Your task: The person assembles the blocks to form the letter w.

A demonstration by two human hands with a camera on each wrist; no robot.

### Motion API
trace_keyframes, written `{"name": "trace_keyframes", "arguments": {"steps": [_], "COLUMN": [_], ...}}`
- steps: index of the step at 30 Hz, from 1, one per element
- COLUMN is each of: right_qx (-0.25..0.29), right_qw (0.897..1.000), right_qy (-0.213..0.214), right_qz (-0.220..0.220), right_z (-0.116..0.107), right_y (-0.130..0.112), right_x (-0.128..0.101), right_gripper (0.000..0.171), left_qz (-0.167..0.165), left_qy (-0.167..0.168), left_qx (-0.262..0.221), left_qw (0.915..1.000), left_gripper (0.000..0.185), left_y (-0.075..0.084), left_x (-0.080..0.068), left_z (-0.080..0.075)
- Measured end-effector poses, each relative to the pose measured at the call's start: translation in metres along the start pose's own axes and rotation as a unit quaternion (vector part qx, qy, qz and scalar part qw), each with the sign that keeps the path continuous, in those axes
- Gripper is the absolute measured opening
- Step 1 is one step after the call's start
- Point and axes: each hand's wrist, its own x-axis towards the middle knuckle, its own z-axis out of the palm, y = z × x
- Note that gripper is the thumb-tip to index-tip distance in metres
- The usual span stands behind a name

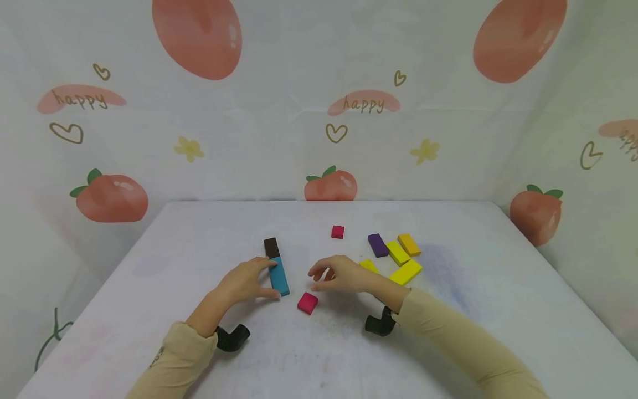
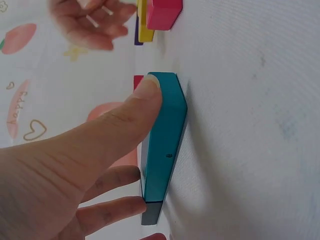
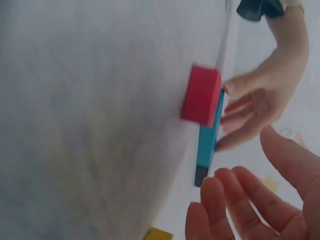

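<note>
- Presently, we find the blue block (image 1: pixel 279 280) left of centre in the head frame, flat on the tabletop (image 1: pixel 319 360), its upper end meeting the brown block (image 1: pixel 271 247).
- Left hand (image 1: pixel 241 282): fingers extended, thumb at the blue block's lower end, fingertips near where it meets the brown block; not wrapped round. How hard it presses, we cannot tell.
- Right hand (image 1: pixel 341 274): fingers loosely bent, holding nothing, above and right of the lower red block (image 1: pixel 307 303) in the frame.
- Risks, as we judge: a lopsided push from the left thumb could swing the blue block and part it from the brown block; a low sweep of the right hand could knock the lower red block askew.
- Long axis: we read the blue block as steep in the head frame, upper left to lower right; its brown-capped end points up and slightly left.
</note>
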Motion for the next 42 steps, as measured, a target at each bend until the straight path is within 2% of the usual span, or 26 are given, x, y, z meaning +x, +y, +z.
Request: {"name": "trace_keyframes", "arguments": {"steps": [4,11,19,30,42], "right_qx": [0.021,0.047,0.058,0.026,-0.011], "right_qw": [1.0,0.997,0.996,0.995,0.996], "right_qy": [0.001,0.011,0.013,0.021,0.026], "right_qz": [0.023,0.064,0.071,0.089,0.089], "right_z": [0.007,0.02,0.028,0.033,0.034], "right_y": [0.001,0.001,-0.004,-0.009,-0.015], "right_x": [-0.01,-0.019,-0.022,-0.018,-0.016], "right_gripper": [0.032,0.032,0.031,0.035,0.035], "left_qz": [0.001,-0.002,0.001,0.002,-0.009], "left_qy": [0.002,0.029,0.016,0.019,0.02], "left_qx": [0.001,0.008,0.014,0.014,0.002], "left_qw": [1.0,0.9995,0.9998,0.9997,0.9997], "left_gripper": [0.071,0.061,0.062,0.06,0.063], "left_y": [0.0,-0.001,-0.002,-0.003,-0.003], "left_x": [0.0,0.004,0.01,0.01,0.011], "left_z": [-0.001,-0.002,0.001,0.002,0.003]}}
